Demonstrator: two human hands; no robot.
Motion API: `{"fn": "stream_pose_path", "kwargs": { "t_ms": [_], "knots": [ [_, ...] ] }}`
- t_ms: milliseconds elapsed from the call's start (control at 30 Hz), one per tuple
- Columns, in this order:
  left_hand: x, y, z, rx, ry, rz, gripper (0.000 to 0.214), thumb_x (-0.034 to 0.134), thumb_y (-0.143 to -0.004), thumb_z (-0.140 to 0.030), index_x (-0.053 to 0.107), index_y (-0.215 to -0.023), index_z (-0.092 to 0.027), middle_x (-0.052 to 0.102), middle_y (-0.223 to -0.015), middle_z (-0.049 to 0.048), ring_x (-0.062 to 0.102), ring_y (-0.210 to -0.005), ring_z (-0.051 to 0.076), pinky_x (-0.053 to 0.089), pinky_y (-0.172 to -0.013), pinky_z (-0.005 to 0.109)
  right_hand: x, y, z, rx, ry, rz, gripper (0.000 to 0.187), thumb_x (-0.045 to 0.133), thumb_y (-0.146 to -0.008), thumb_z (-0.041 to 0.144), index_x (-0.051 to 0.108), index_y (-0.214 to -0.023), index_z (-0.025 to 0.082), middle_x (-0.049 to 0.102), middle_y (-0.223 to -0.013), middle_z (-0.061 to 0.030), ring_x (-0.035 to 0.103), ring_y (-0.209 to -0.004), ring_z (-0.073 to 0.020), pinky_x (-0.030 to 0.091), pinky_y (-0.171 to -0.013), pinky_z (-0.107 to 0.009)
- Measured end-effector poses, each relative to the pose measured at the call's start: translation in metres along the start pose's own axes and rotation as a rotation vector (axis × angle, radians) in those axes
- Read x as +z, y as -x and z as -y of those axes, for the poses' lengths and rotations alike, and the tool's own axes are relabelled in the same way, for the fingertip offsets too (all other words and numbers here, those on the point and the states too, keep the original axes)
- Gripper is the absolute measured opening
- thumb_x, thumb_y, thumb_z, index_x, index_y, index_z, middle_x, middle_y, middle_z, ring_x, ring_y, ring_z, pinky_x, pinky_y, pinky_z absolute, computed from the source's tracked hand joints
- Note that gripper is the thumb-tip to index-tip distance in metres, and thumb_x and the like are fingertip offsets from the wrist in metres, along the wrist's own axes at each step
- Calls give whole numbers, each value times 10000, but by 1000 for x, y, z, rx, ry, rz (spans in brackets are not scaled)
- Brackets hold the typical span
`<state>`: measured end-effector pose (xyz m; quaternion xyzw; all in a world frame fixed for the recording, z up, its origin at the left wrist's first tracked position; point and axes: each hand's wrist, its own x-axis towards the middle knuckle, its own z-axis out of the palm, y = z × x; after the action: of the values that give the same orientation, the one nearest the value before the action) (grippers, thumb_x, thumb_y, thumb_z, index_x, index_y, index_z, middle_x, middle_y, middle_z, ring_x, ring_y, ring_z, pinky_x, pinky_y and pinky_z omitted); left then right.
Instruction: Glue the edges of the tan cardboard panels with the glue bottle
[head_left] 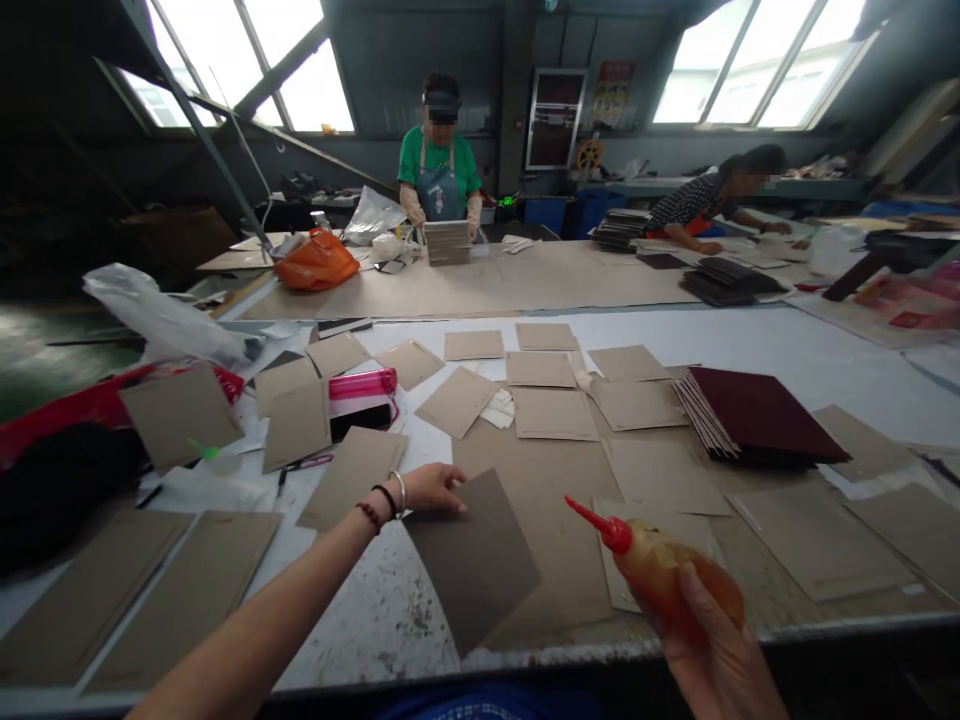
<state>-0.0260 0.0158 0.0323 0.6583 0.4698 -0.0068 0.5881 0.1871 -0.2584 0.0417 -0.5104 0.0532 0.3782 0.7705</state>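
Observation:
My left hand (431, 488), with bracelets at the wrist, grips the upper left edge of a dark grey-brown cardboard sheet (480, 560). The sheet is held at a slant above the near edge of the table. In my right hand (712, 640) is a squeeze bottle (675, 572) of amber liquid, apparently glue. Its red nozzle (592, 520) points up and left, toward the sheet but apart from it. Part of the bottle is covered by my fingers and thumb. Beneath both hands lie larger tan boards (555, 500).
Tan cardboard pieces (551, 412) are spread over the white table. A stack of maroon boards (765, 415) stands right; a pink bottle (364, 382) and plastic bag (165, 315) lie left. One person (442, 175) stands across, another (712, 205) leans over the far table.

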Motion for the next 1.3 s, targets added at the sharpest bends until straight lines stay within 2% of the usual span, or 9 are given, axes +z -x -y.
{"fn": "stream_pose_path", "kwargs": {
  "t_ms": [100, 167, 333, 533, 700, 800, 900, 1100, 1300],
  "knots": [
    [14, -9, 27, 5, -124, -287, 326, 711, -611, -246, 612, -919, -202, 698, -905, 74, 614, -998, 276, 441, -860, 353, -3, 1, -3, 37, -8, -74, 452, 845, -606, 343, 658, -1003, 236, 667, -1086, -19, 622, -946, -187, 554, -776, -234],
    [30, 1, 55, -46, -201, -419, 266, 567, -764, -331, 549, -983, -181, 675, -900, 100, 615, -967, 276, 428, -850, 380, -7, 2, -5, 45, -19, -112, 443, 847, -600, 336, 663, -992, 245, 676, -1070, -9, 628, -933, -183, 558, -771, -238],
    [86, 30, 113, -268, -286, -422, 316, 545, -785, -430, 495, -907, -143, 638, -704, 80, 640, -711, 278, 451, -667, 350, -13, -1, -13, 57, -50, -113, 376, 811, -673, 294, 657, -1007, 218, 696, -1058, -24, 643, -931, -181, 562, -798, -276],
    [139, 19, 103, -388, -329, -525, 466, 658, -706, -320, 459, -1071, -108, 530, -1168, 216, 488, -1148, 367, 369, -921, 419, -3, -4, -15, 86, -51, -157, 379, 843, -626, 295, 677, -956, 211, 721, -989, -6, 670, -844, -176, 584, -730, -265],
    [139, 2, 89, -454, -214, -573, 283, 661, -636, -218, 509, -869, -162, 537, -1120, 211, 462, -1143, 421, 354, -898, 483, 2, -7, -18, 102, -20, -141, 383, 841, -624, 325, 678, -954, 217, 715, -1002, -7, 663, -869, -181, 581, -733, -269],
    [129, 1, 92, -387, -53, -546, 191, 636, -631, -243, 455, -685, -221, 593, -868, 90, 553, -987, 339, 403, -811, 407, 0, -8, -19, 83, 0, -101, 384, 822, -655, 331, 660, -988, 231, 695, -1039, -1, 640, -927, -176, 565, -770, -265],
    [121, 4, 95, -244, 160, -453, 208, 595, -628, -262, 396, -575, -235, 496, -587, -28, 555, -689, 197, 414, -644, 290, -4, -8, -16, 29, 30, -80, 437, 829, -649, 312, 634, -1034, 245, 670, -1068, 7, 611, -980, -172, 548, -786, -239],
    [121, 10, 103, -137, 499, -435, 236, 602, -575, -329, 388, -565, -231, 405, -478, -84, 409, -460, 108, 332, -475, 236, -5, -10, -7, -7, 37, -121, 498, 861, -590, 321, 632, -1027, 248, 659, -1053, 5, 628, -911, -171, 553, -720, -220],
    [116, 31, 113, -156, 727, -512, 322, 690, -550, -370, 402, -577, -229, 448, -477, -84, 457, -458, 115, 340, -455, 233, -21, -17, -6, 26, 15, -75, 509, 848, -628, 304, 606, -1074, 265, 665, -1071, 12, 632, -951, -180, 552, -766, -243]
  ]
}}
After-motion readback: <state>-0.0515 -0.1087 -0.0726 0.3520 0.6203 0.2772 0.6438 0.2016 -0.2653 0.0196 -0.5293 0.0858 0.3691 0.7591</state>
